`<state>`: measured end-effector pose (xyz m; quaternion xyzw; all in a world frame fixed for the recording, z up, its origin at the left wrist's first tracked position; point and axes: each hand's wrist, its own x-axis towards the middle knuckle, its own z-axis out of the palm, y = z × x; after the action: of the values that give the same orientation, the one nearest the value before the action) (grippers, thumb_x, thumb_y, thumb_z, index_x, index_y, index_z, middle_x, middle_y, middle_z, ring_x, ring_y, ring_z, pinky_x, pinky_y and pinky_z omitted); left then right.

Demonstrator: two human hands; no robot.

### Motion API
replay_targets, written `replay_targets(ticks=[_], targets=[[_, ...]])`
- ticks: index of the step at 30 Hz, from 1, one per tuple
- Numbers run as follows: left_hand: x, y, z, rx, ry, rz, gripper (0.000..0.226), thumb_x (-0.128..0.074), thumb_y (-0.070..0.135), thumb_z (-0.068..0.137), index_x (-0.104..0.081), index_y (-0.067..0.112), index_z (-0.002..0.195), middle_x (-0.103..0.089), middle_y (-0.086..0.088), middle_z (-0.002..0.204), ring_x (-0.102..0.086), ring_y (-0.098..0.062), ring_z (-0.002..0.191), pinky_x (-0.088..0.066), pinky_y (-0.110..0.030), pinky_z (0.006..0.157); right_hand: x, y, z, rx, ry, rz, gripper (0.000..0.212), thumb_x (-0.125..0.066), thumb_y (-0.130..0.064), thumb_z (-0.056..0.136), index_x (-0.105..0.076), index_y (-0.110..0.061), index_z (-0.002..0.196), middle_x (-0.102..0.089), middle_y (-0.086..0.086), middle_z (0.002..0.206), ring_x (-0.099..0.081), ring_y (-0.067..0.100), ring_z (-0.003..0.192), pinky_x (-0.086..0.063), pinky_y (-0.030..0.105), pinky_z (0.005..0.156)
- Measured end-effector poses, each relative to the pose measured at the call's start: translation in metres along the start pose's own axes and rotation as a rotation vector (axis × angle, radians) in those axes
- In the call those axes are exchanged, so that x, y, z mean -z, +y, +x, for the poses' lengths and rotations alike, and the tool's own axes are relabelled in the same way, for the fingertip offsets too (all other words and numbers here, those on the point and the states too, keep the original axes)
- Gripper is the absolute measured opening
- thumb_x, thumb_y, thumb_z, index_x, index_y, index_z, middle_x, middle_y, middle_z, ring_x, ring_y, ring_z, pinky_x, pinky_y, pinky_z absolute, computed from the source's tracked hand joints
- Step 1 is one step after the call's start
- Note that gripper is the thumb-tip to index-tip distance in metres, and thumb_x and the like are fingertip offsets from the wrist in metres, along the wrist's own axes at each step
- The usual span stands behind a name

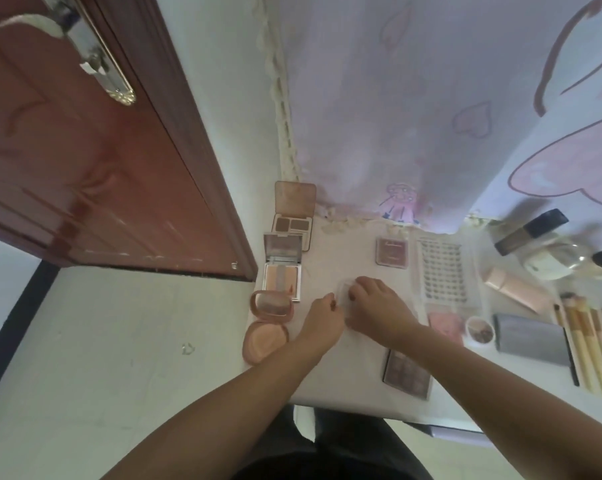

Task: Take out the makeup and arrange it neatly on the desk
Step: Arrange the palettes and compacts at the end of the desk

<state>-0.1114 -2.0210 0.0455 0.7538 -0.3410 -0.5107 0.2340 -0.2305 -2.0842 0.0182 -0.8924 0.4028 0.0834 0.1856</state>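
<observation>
1. A person's left hand (pixel 322 315) and right hand (pixel 375 306) meet over the middle of a white desk (pixel 344 386), fingers curled around a small clear plastic case (pixel 343 292) held between them; its contents are too blurred to tell.
2. Along the desk's left edge stand three opened compacts: a brown eyeshadow palette (pixel 292 216) at the back, a square striped powder compact (pixel 282 271) before it, and a round pink powder compact (pixel 266 323) nearest.
3. Right of the hands lie a closed mauve compact (pixel 392 253), a tray of false lashes (pixel 443 271), a pink blush (pixel 445 323) and a dark eyeshadow palette (pixel 407 374).
4. Farther right are a pink tube (pixel 517 289), a small round jar (pixel 479 330), a grey case (pixel 530 337), makeup brushes (pixel 585 344) and a foundation bottle (pixel 528 232).
5. A red-brown door (pixel 85 168) stands at left.
</observation>
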Motion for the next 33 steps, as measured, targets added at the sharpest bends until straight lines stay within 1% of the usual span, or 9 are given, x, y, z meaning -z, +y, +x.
replay_targets(ticks=[3,5,10,15,18,23,27,30,33], targets=[[0.001,0.006,0.007,0.157,-0.088,-0.52,0.028,-0.037,0.019,0.1,-0.058,0.007,0.113,-0.062,-0.014,0.113,-0.059,-0.024,0.094,-0.046,-0.035,0.091,0.025,0.008,-0.003,-0.014,0.047,0.235,0.042,-0.066,-0.036,0.081,-0.05,-0.012,0.112,-0.048,0.005,0.124,-0.045,0.024,0.113,-0.041,0.03,0.092],[0.004,0.012,0.01,0.264,-0.307,-0.921,0.036,-0.04,0.034,0.1,-0.06,0.006,0.111,-0.064,-0.014,0.098,-0.063,-0.024,0.084,-0.051,-0.038,0.088,0.045,0.014,-0.006,0.017,0.047,0.376,0.045,-0.069,-0.038,0.08,-0.051,-0.016,0.114,-0.049,0.0,0.121,-0.048,0.018,0.11,-0.041,0.026,0.091],[0.001,0.031,0.013,0.257,-0.535,-1.291,0.054,-0.043,0.048,0.095,-0.055,0.007,0.128,-0.063,-0.016,0.114,-0.064,-0.025,0.092,-0.053,-0.039,0.091,0.083,0.031,-0.002,0.076,0.011,0.53,0.044,-0.073,-0.036,0.078,-0.053,-0.023,0.115,-0.055,-0.009,0.115,-0.052,0.007,0.107,-0.041,0.02,0.093],[0.002,0.039,0.024,0.288,-0.467,-1.422,0.05,-0.046,0.042,0.094,-0.056,0.003,0.124,-0.061,-0.021,0.114,-0.059,-0.033,0.096,-0.052,-0.044,0.089,0.117,0.054,0.027,0.033,-0.135,0.673,0.02,-0.064,-0.033,0.087,-0.059,-0.029,0.106,-0.064,-0.018,0.103,-0.058,-0.009,0.095,-0.043,0.003,0.079],[0.001,0.042,0.036,0.313,-0.389,-1.477,0.053,-0.044,0.045,0.095,-0.055,0.002,0.126,-0.059,-0.022,0.12,-0.058,-0.035,0.097,-0.056,-0.043,0.08,0.132,0.066,0.062,-0.067,-0.091,0.923,0.015,-0.052,-0.022,0.096,-0.065,-0.015,0.095,-0.072,0.001,0.095,-0.069,0.011,0.086,-0.054,0.022,0.078],[0.003,0.042,0.065,0.359,-0.141,-1.594,0.038,-0.042,0.036,0.099,-0.054,0.002,0.114,-0.058,-0.025,0.107,-0.058,-0.038,0.093,-0.056,-0.048,0.073,0.126,0.066,0.125,-0.077,0.037,0.72,0.02,-0.051,-0.016,0.096,-0.067,-0.005,0.095,-0.069,0.005,0.082,-0.065,0.004,0.065,-0.054,0.025,0.066],[0.011,0.039,0.082,0.399,0.037,-1.582,0.024,-0.043,0.026,0.1,-0.05,0.005,0.091,-0.053,-0.024,0.099,-0.055,-0.036,0.087,-0.047,-0.047,0.085,0.115,0.052,0.153,0.026,0.134,0.521,0.019,-0.057,-0.015,0.092,-0.071,-0.002,0.089,-0.067,0.003,0.08,-0.06,0.016,0.075,-0.044,0.019,0.064],[0.016,0.037,0.091,0.394,0.094,-1.611,0.014,-0.046,0.018,0.098,-0.048,0.005,0.093,-0.051,-0.024,0.101,-0.053,-0.034,0.089,-0.044,-0.046,0.095,0.099,0.044,0.162,0.084,0.193,0.492,0.019,-0.06,-0.013,0.091,-0.072,0.001,0.092,-0.072,0.012,0.089,-0.062,0.02,0.08,-0.043,0.03,0.071],[0.018,0.04,0.094,0.38,0.114,-1.617,0.013,-0.047,0.017,0.097,-0.045,0.005,0.099,-0.05,-0.024,0.101,-0.052,-0.034,0.089,-0.044,-0.045,0.093,0.093,0.039,0.164,0.051,0.246,0.513,0.02,-0.061,-0.015,0.09,-0.072,0.0,0.099,-0.073,0.013,0.096,-0.064,0.019,0.084,-0.039,0.024,0.07]])
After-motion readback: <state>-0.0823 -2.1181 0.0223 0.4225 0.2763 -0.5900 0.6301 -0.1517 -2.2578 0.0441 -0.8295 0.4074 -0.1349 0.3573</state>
